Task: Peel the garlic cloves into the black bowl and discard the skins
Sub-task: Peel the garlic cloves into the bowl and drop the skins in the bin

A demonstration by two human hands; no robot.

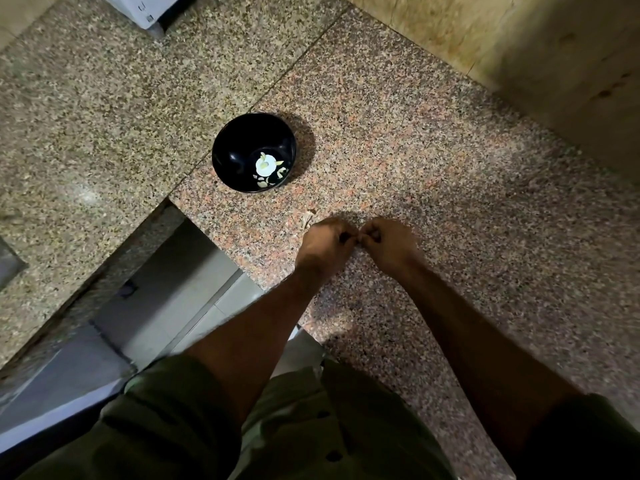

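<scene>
1. Left hand [325, 239] and right hand [389, 239] meet knuckle to knuckle, fingers curled tight around something too small to make out.
2. Skins [306, 220] lie just beyond the left fingers.
3. Farther out, the bowl [242, 140] holds peeled cloves [266, 165].

We have a single wide-angle view from the head, looking steeply down over our own chest and forearms onto the table [433, 161]. Our hands sit near mid-frame, close below; the picture's edges bend outward.
</scene>
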